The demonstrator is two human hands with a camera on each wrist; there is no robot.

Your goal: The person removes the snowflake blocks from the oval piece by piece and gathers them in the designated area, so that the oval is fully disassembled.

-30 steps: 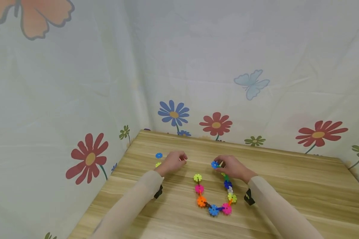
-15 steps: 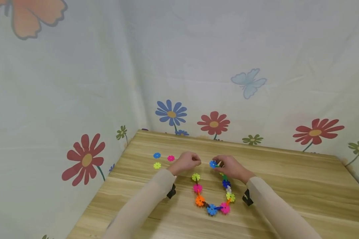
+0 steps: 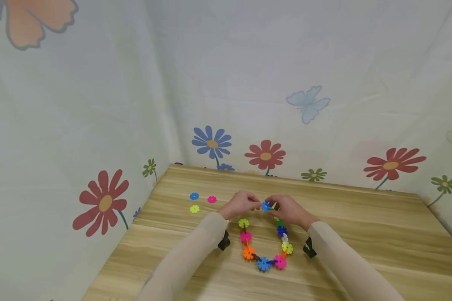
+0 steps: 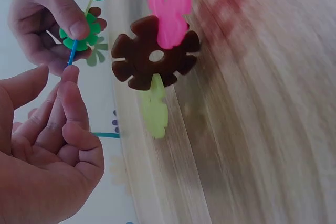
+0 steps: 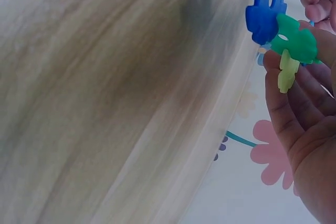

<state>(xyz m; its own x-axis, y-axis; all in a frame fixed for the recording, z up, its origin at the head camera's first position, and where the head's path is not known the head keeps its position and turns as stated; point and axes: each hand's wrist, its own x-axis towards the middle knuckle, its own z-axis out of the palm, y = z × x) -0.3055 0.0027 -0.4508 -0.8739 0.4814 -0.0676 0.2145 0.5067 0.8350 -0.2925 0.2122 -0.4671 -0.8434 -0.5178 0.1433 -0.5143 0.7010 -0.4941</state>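
A chain of colourful notched plastic snowflake discs [image 3: 264,264] lies in a U on the wooden table, its right end lifted. My right hand [image 3: 291,210] pinches that raised end near a green disc [image 4: 93,39] and a blue disc [image 3: 265,206], which the left wrist view shows edge-on. Close by on the left is my left hand [image 3: 241,204], fingers bent and a gap between thumb and forefinger. Its fingertips reach the lower edge of the blue disc; I see nothing gripped in them. The chain's other end is a yellow-green disc [image 3: 243,223].
Loose on the table's left side lie a blue disc [image 3: 194,196], a pink disc [image 3: 211,200] and a yellow disc [image 3: 194,209]. Beyond the table [image 3: 361,234] hangs a white cloth backdrop [image 3: 324,54] printed with flowers and butterflies.
My left hand has moved right, from beside the loose discs to the blue disc at the raised chain end, uncovering the pink disc. My right hand keeps its pinch almost in place.
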